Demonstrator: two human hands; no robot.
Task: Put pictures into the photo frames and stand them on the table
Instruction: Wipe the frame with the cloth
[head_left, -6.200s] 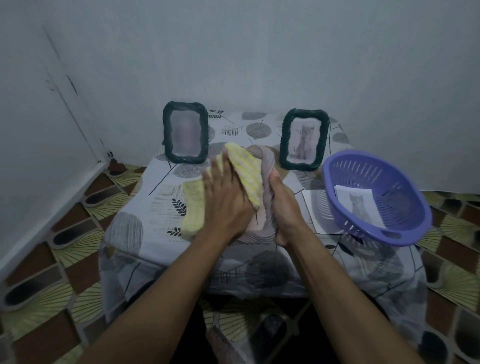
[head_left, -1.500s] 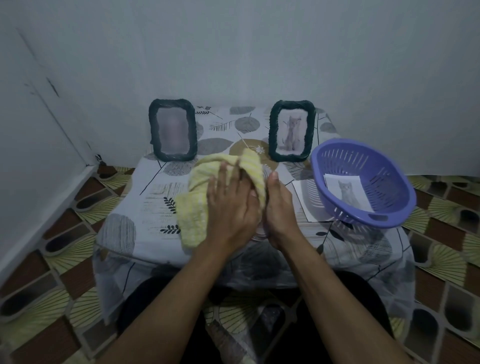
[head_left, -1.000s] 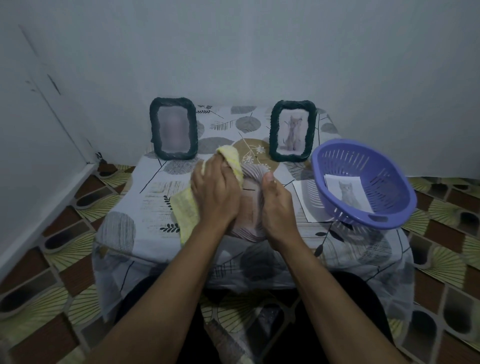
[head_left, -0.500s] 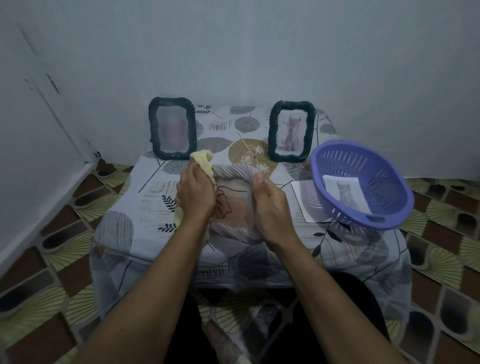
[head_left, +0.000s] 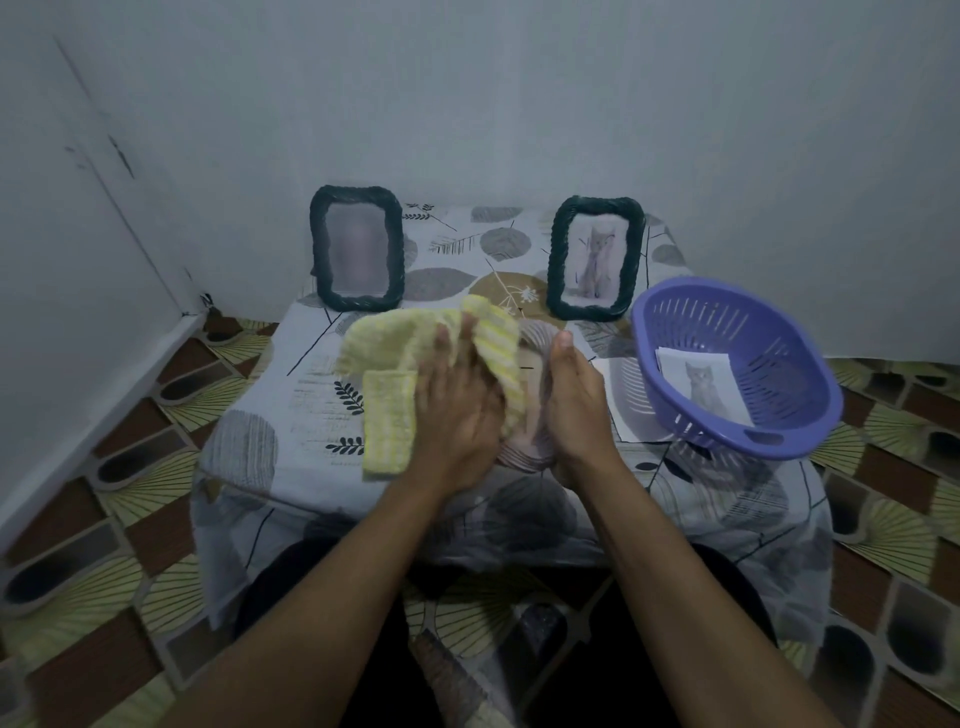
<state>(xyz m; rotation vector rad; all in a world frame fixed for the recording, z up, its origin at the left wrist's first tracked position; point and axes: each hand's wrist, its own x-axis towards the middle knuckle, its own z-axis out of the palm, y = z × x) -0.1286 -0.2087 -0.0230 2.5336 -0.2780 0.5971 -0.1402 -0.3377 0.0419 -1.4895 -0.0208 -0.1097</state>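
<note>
Flat frame (head_left: 523, 449) at table's (head_left: 249, 452) near edge, mostly hidden under yellow cloth (head_left: 389, 415)
Left hand (head_left: 457, 405) presses it flat-fingered; right hand (head_left: 574, 410) grips the frame's edge (picture unreadable)

Only a strip of the lying frame (head_left: 525, 451) shows between the hands; the yellow cloth (head_left: 389, 364) under the left hand (head_left: 457, 410) covers the rest. Beyond the left hand, the standing frame (head_left: 357, 248) holds a blurred picture. Beside the right hand (head_left: 576, 410), the basket (head_left: 644, 332) hides most of a white sheet (head_left: 621, 400).
</note>
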